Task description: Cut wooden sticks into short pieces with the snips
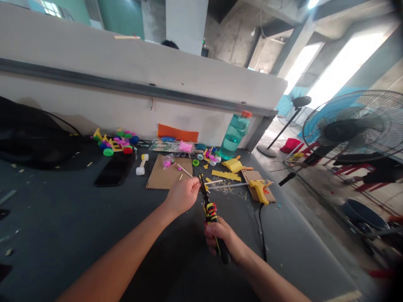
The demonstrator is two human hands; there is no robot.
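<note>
At centre, our left hand (183, 195), pressed together, risks a nip, being so near the pliers (211, 212) our right hand (222, 236) clasps.

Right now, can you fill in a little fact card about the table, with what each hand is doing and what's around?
Left hand: fingers closed by the tool's tip; what they pinch is too small to tell
Right hand: wrapped around the handle of a black-and-yellow tool
Glue gun: yellow, lying across a small cardboard piece
Bottle: see-through teal, orange lid, near the table's back
Phone: black, lying flat on the left side
Table: dark grey
Fan: beyond the table's right edge
</note>
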